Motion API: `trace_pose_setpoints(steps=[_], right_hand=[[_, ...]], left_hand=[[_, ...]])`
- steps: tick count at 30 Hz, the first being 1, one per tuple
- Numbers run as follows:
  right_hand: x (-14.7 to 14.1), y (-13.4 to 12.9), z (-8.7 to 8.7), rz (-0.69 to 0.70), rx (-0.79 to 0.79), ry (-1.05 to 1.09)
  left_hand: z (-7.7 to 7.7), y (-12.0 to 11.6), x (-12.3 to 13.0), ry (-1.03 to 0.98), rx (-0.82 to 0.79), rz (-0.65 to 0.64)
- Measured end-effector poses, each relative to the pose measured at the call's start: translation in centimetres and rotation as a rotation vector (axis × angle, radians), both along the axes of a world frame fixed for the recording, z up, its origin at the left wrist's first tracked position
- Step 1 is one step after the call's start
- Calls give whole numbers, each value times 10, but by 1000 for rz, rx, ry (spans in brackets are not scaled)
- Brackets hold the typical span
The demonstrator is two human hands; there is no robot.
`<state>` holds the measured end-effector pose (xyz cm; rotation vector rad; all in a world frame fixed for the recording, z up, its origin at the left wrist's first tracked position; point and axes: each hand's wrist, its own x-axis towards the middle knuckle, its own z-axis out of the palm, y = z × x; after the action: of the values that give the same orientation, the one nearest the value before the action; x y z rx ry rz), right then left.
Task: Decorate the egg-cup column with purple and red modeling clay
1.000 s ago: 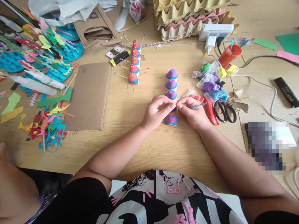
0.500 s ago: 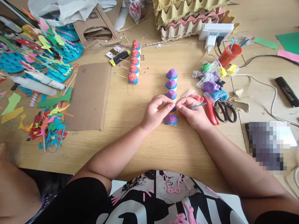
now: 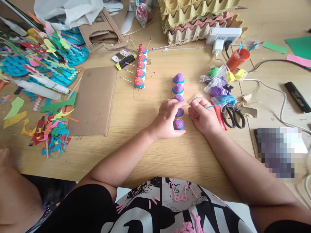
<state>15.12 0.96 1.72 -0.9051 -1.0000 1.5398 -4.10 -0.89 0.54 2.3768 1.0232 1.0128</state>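
since a second ago the left hand (image 3: 168, 119) has slid down beside the purple caterpillar (image 3: 179, 97), its thumb now flat on the wooden table (image 3: 150, 152) by the nearest segment while its forefinger stretches across the row. right hand (image 3: 202, 116) has lifted a little and sits just right of the caterpillar, fingers curled shut around a thin blue stick (image 3: 213, 105) that points away to the right. black scissors (image 3: 233, 115) lie further right of the caterpillar, clay bags (image 3: 218, 85) beyond them; a red-faced caterpillar (image 3: 140, 66) stands to its upper left.
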Motion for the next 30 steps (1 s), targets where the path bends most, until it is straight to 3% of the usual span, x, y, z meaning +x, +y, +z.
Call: trace_pose_setpoints(steps=[4,10,16,19,24,30], right_hand=[[1,0,2,-3,-36,61],[0,-1,-5,-8,8,-9],[-6,-9,-2,-16,172,-237],[-7,-11,-1,-6,205,-313],[-6,-13,-4,-1,256,-385],[-5,-20,-6,13,323,-527]], left_hand=[[-3,0,0,23,61,42],[-11,11,-3,-80,67,288],[-18,12,-1,-247,-39,223],[-12,9,-1,-293,-47,276],[1,5,-3,-216,0,326],[-1,8,-2,-238,-18,354]])
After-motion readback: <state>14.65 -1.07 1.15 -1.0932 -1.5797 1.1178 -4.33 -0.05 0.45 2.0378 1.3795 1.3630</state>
